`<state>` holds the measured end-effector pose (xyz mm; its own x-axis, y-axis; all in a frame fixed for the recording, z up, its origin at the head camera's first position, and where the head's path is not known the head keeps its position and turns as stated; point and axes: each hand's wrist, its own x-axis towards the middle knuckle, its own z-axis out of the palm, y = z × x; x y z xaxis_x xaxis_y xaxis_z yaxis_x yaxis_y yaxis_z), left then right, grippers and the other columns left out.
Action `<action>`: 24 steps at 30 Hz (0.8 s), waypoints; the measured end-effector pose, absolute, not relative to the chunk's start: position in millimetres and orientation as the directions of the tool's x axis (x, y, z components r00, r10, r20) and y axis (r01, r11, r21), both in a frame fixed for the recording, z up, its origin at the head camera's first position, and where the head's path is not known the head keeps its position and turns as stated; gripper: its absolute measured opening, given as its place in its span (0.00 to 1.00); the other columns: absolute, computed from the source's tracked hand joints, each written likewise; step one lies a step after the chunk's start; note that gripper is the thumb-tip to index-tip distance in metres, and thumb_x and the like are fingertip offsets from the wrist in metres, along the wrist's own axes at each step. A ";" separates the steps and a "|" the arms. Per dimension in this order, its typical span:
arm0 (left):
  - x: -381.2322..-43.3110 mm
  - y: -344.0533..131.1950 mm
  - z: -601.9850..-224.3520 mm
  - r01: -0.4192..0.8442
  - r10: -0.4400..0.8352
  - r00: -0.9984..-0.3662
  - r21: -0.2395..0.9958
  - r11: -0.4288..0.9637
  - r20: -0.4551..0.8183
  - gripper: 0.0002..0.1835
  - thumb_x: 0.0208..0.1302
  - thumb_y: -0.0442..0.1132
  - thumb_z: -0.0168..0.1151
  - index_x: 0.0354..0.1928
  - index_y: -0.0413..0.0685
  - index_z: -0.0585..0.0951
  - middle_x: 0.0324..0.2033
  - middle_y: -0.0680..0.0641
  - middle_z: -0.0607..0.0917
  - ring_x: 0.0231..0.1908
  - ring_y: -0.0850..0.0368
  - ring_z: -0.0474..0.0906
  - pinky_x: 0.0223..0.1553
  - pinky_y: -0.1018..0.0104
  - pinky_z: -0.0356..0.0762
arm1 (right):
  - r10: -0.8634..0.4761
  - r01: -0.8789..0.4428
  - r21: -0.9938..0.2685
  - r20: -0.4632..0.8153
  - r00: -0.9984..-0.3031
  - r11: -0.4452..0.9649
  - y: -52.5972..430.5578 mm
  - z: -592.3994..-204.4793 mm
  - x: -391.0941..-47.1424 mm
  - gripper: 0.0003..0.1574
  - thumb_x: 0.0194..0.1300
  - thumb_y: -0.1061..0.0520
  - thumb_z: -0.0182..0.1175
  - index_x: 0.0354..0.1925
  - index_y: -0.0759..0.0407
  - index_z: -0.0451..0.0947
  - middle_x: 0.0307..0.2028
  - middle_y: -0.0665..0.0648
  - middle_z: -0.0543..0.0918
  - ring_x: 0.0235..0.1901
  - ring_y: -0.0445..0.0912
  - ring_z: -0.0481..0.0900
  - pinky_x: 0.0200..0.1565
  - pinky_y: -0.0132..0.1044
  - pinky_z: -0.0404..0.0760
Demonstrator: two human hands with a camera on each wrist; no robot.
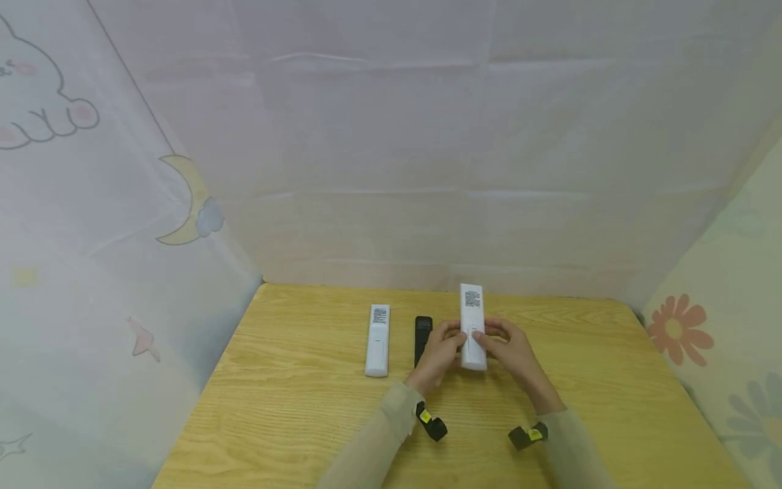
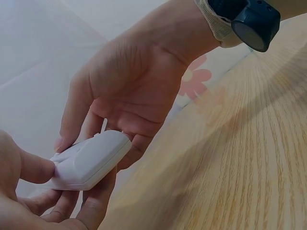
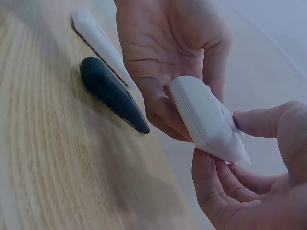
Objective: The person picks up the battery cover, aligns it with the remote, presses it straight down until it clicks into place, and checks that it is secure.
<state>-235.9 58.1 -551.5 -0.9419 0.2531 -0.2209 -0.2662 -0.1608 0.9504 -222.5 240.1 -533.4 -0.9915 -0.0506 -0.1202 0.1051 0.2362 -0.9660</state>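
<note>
A white remote control is held up over the table between both hands, its labelled back facing up. My left hand grips its left side, thumb on the battery cover. From the other side my right hand grips it too, its thumb on the same cover. In the left wrist view, the fingers of the left hand curl beneath the remote. Fingers of the right hand support the remote from below in the right wrist view.
A black remote lies just left of the hands, partly covered by the left one. Further left, a second white remote lies back up on the wooden table. A pale cloth wall stands behind the table's far edge.
</note>
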 end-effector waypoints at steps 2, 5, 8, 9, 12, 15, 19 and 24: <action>-235.8 58.3 -552.1 -0.268 0.253 -0.942 0.950 -0.162 -0.223 0.19 0.81 0.40 0.58 0.68 0.46 0.77 0.56 0.47 0.85 0.53 0.52 0.84 0.53 0.53 0.87 | -0.065 0.122 -0.967 -0.140 -0.988 0.225 241.2 -534.3 -223.2 0.42 0.78 0.48 0.66 0.76 0.70 0.64 0.67 0.73 0.75 0.53 0.49 0.85 0.52 0.37 0.89; -235.9 59.0 -553.5 -0.260 0.254 -0.943 0.953 -0.155 -0.216 0.19 0.80 0.40 0.59 0.68 0.45 0.77 0.56 0.47 0.85 0.53 0.52 0.84 0.53 0.53 0.87 | -0.086 0.151 -0.968 -0.171 -0.981 0.202 243.4 -536.6 -224.5 0.44 0.79 0.48 0.64 0.77 0.71 0.61 0.68 0.73 0.74 0.54 0.48 0.84 0.53 0.38 0.88; -235.7 59.5 -554.5 -0.262 0.256 -0.942 0.953 -0.153 -0.218 0.18 0.80 0.40 0.59 0.67 0.46 0.78 0.56 0.47 0.85 0.53 0.52 0.84 0.54 0.52 0.87 | -0.090 0.169 -0.969 -0.188 -0.978 0.182 244.7 -537.8 -225.0 0.44 0.79 0.48 0.64 0.78 0.72 0.60 0.67 0.72 0.74 0.54 0.47 0.83 0.54 0.38 0.88; -235.5 59.6 -554.5 -0.261 0.257 -0.942 0.953 -0.153 -0.217 0.18 0.80 0.40 0.59 0.67 0.46 0.78 0.57 0.47 0.85 0.53 0.52 0.84 0.54 0.52 0.87 | -0.091 0.171 -0.969 -0.189 -0.978 0.179 244.9 -538.1 -225.1 0.44 0.79 0.48 0.63 0.78 0.72 0.60 0.67 0.72 0.75 0.54 0.47 0.83 0.54 0.37 0.88; -235.3 59.9 -553.5 -0.266 0.255 -0.942 0.950 -0.162 -0.220 0.18 0.80 0.40 0.60 0.67 0.46 0.78 0.56 0.47 0.85 0.53 0.51 0.84 0.54 0.51 0.87 | -0.085 0.173 -0.970 -0.189 -0.978 0.168 245.0 -538.4 -225.8 0.43 0.79 0.49 0.64 0.78 0.71 0.61 0.66 0.71 0.76 0.53 0.45 0.83 0.53 0.37 0.87; -235.0 60.6 -552.5 -0.259 0.248 -0.945 0.952 -0.165 -0.214 0.18 0.79 0.39 0.60 0.67 0.45 0.78 0.55 0.46 0.85 0.53 0.51 0.84 0.54 0.51 0.88 | -0.084 0.169 -0.971 -0.184 -0.979 0.167 245.4 -539.3 -226.3 0.43 0.79 0.49 0.64 0.77 0.71 0.62 0.65 0.70 0.77 0.52 0.44 0.84 0.53 0.36 0.87; -234.5 61.1 -551.9 -0.254 0.245 -0.946 0.954 -0.162 -0.210 0.18 0.79 0.38 0.60 0.66 0.44 0.78 0.55 0.46 0.86 0.53 0.51 0.84 0.54 0.51 0.88 | -0.080 0.167 -0.971 -0.182 -0.980 0.169 246.0 -540.4 -226.7 0.42 0.78 0.49 0.64 0.77 0.70 0.63 0.63 0.69 0.78 0.51 0.44 0.84 0.53 0.36 0.88; -233.7 60.3 -551.7 -0.254 0.255 -0.944 0.956 -0.150 -0.211 0.18 0.80 0.39 0.60 0.66 0.44 0.78 0.55 0.46 0.85 0.52 0.51 0.85 0.54 0.50 0.88 | -0.078 0.168 -0.972 -0.182 -0.980 0.166 246.3 -540.6 -226.7 0.41 0.79 0.50 0.64 0.76 0.71 0.63 0.62 0.68 0.78 0.51 0.45 0.84 0.52 0.36 0.88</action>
